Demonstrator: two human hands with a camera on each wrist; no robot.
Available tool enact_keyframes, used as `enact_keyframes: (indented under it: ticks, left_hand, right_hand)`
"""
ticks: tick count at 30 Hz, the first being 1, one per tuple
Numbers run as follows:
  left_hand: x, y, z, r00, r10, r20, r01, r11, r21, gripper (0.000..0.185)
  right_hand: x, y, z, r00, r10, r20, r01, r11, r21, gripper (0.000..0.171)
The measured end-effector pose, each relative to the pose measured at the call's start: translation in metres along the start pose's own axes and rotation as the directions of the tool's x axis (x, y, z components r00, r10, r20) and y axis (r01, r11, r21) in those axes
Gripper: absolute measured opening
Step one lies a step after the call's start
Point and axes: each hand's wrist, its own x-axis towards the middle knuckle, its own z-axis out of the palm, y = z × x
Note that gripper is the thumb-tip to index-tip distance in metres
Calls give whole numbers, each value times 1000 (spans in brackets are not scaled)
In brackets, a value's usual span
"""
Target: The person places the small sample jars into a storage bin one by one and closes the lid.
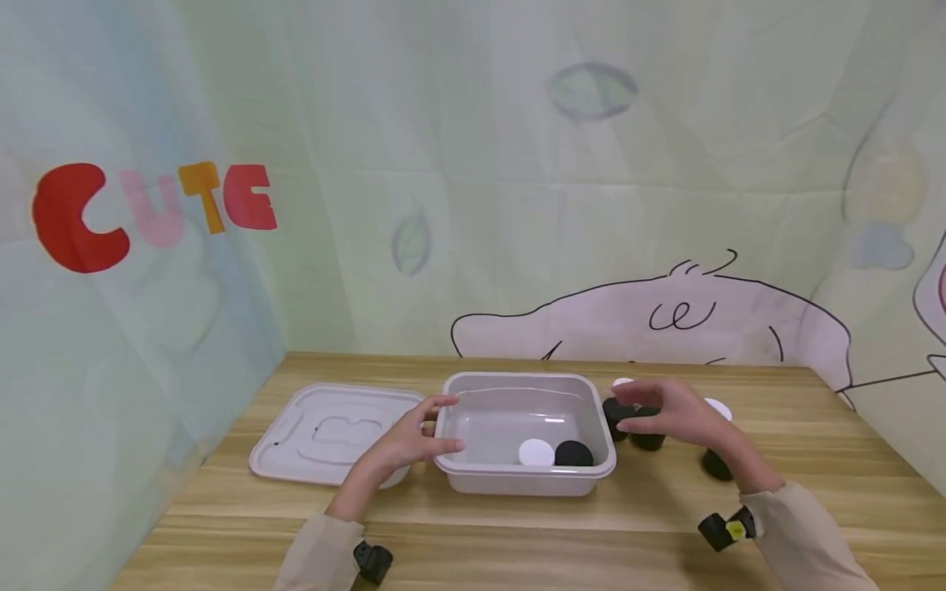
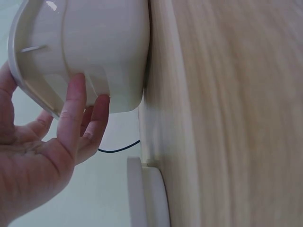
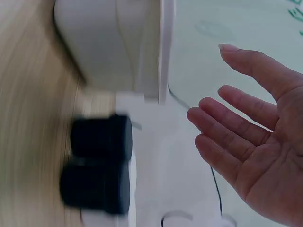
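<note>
A pale plastic box [image 1: 526, 482] stands on the table, holding a white round-topped jar [image 1: 536, 453] and a black one [image 1: 573, 454] at its near side. My left hand [image 1: 402, 435] grips the box's left rim, its fingers against the outer wall [image 2: 102, 47] in the left wrist view. To the right of the box, my right hand [image 1: 676, 413] hovers over black jars [image 1: 648, 435] with nothing in it. In the right wrist view its fingers [image 3: 232, 137] are spread a little, apart from two blurred black jars [image 3: 94, 189] below. White jars show partly behind them.
The box's flat lid [image 1: 325, 468] lies on the table at the left, partly behind my left forearm. Farther right, another black jar [image 1: 715, 466] and a white-topped jar [image 1: 720, 407] are partly hidden by my right wrist. A printed curtain [image 1: 517, 205] hangs behind the wooden table [image 1: 517, 542].
</note>
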Motion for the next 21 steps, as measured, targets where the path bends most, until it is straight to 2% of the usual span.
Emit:
enact_keyframes:
  ticks: [8, 15, 21]
  left_hand:
    - [0, -1, 0, 1000, 9, -1, -9, 1000, 13, 67]
    - [1, -3, -1, 1000, 15, 19, -15, 1000, -17, 68]
    - [0, -1, -1, 1000, -1, 4, 1, 1000, -10, 67]
  right_hand:
    - [-34, 31, -28, 990, 65, -126, -68, 997, -22, 51]
    - [-58, 56, -45, 975, 162, -149, -166, 986, -12, 51]
    - [-71, 77, -47, 968, 181, -174, -188, 982, -27, 50]
